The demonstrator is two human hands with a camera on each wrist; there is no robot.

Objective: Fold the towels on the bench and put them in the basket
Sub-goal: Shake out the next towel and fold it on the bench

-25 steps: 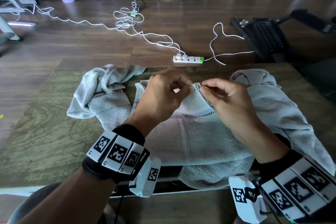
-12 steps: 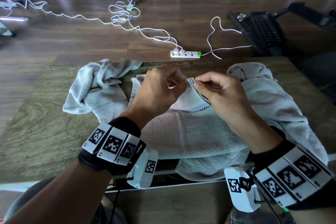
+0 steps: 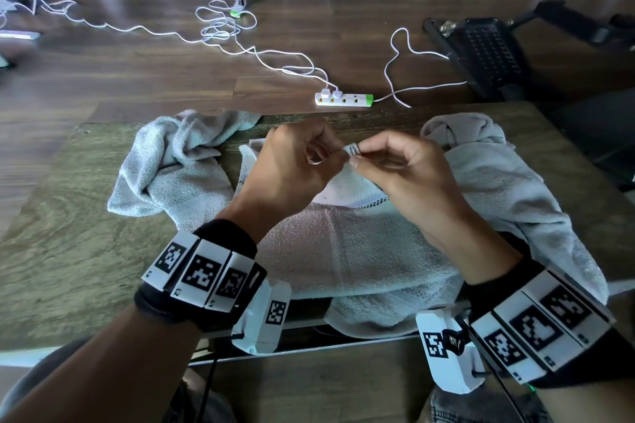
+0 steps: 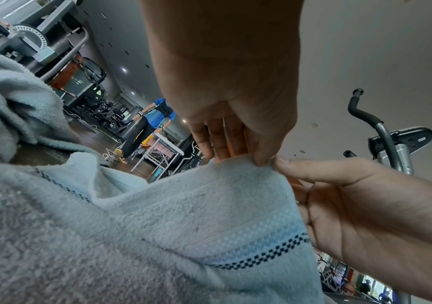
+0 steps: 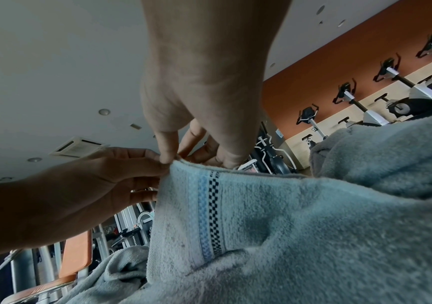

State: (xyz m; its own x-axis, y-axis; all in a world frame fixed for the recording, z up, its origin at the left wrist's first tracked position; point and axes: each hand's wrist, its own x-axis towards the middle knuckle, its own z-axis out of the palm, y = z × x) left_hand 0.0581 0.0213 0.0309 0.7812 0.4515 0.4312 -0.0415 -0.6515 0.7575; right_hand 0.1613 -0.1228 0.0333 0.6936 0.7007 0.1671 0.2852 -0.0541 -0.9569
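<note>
Three towels lie on the wooden bench (image 3: pixel 68 251). A crumpled grey towel (image 3: pixel 171 178) is at the left and another grey towel (image 3: pixel 515 189) at the right. Between them lies a pale towel (image 3: pixel 343 251) with a blue and black checked stripe (image 4: pixel 261 253). My left hand (image 3: pixel 331 156) and right hand (image 3: pixel 355 156) meet above it. Each pinches the same raised corner (image 3: pixel 352 149) of this towel between thumb and forefinger. The wrist views show the pinch from below: left hand (image 4: pixel 261 161), right hand (image 5: pixel 169 159), with the towel (image 5: pixel 261 216) hanging from them. No basket is in view.
Beyond the bench's far edge is dark wooden floor with a white power strip (image 3: pixel 343 100) and loose white cables (image 3: pixel 220 27). A black machine base (image 3: pixel 481 55) stands at the far right. A person in blue (image 4: pixel 157 121) stands far off among gym equipment.
Both hands stay together on the middle towel's corner. Their fingers have worked along the hem, and the corner now stands up more clearly between the fingertips.
</note>
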